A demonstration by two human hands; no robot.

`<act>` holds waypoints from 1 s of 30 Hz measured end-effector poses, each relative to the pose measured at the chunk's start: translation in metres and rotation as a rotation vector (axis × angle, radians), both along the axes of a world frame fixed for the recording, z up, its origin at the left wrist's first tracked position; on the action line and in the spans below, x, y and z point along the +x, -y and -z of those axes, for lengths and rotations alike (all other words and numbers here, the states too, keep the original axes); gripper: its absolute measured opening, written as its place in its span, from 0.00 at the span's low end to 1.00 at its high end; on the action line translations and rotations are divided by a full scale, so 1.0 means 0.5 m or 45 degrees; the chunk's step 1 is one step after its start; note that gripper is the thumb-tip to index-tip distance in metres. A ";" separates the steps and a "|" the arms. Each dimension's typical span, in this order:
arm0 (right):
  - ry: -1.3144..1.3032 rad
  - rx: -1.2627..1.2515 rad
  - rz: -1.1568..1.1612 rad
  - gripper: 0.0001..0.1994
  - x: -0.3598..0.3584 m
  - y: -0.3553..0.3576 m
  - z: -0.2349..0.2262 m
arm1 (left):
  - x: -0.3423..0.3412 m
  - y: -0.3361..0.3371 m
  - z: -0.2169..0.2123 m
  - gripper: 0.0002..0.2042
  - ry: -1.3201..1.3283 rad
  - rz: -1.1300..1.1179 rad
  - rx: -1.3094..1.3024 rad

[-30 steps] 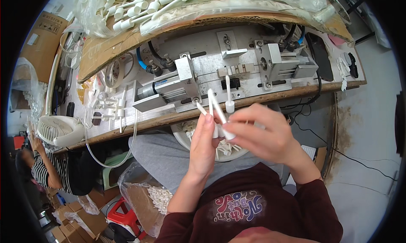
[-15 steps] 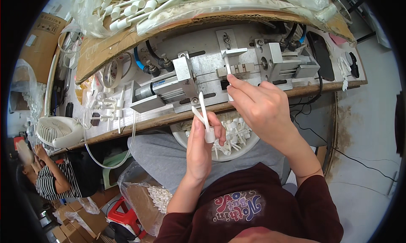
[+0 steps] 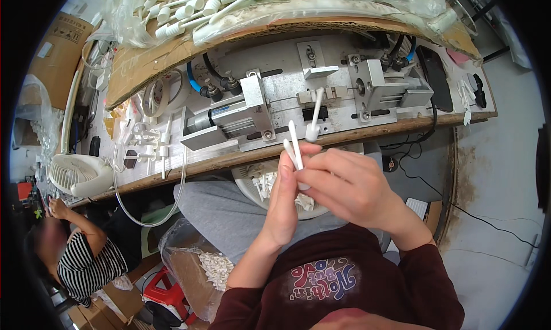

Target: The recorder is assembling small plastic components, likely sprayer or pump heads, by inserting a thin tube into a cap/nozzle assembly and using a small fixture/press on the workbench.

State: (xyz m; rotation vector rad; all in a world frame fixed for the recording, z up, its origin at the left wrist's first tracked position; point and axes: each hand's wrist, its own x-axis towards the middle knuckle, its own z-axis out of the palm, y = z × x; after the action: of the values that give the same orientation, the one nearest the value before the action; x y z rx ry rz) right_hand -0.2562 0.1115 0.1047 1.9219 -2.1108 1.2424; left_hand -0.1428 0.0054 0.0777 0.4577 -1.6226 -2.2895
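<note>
My left hand [image 3: 282,206] is raised in front of my chest and holds thin white plastic sticks [image 3: 293,149] that point up toward the bench. My right hand [image 3: 347,183] meets it from the right, its fingertips pinching the lower end of the same sticks. Just beyond, another white stick part [image 3: 315,115] stands in the metal press fixture [image 3: 270,109] on the workbench. A white bowl [image 3: 261,183] of small white parts rests on my lap under the hands.
A pile of white stick parts [image 3: 189,8] lies in clear bags at the back. A small white fan [image 3: 77,175] sits at the bench's left end. Another person in a striped shirt [image 3: 86,264] is at lower left. A bag of white parts [image 3: 212,267] stands by my knee.
My right hand has come back from the fixture, leaving a white stick standing there, and has rejoined my left hand on the sticks it holds.
</note>
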 end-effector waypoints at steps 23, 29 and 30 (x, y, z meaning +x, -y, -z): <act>-0.575 0.230 0.332 0.10 -0.063 0.025 -0.002 | 0.036 0.039 -0.035 0.26 -0.132 -0.257 -0.343; -0.337 0.073 0.301 0.10 -0.104 0.046 -0.062 | 0.039 0.067 -0.030 0.23 -0.193 -0.325 -0.825; -0.331 -0.016 0.333 0.10 -0.120 0.057 -0.082 | 0.033 0.070 -0.032 0.21 -0.174 -0.332 -0.905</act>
State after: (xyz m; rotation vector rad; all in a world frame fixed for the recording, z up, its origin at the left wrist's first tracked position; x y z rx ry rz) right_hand -0.3163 0.0830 0.1457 1.6311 -2.1238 0.9008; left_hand -0.1263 -0.0297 0.0934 0.2999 -2.0097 -1.3957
